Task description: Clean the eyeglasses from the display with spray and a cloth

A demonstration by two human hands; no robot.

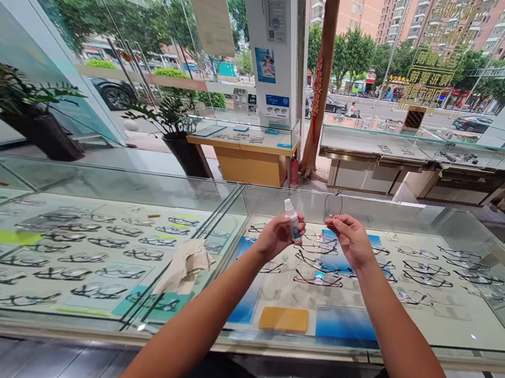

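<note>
In my left hand [275,236] is a small white spray bottle [292,220] with a bluish label, tilted slightly, its nozzle up. My right hand [352,238] pinches a pair of thin-rimmed eyeglasses [333,204], held on edge so that one round lens faces me. Both hands are above the glass display counter [356,317], the bottle a little left of the glasses. Under the glass top, rows of eyeglasses [317,279] lie on a pale surface with blue cards. A crumpled beige cloth [185,267] rests on the counter to the left of my left forearm.
A yellow-orange rectangular pad [284,319] is near the counter's front edge. The left case holds more eyeglasses [99,290]. Beyond the counter stand potted plants [183,149], a wooden post [319,98], and further display cases [379,147] by the windows.
</note>
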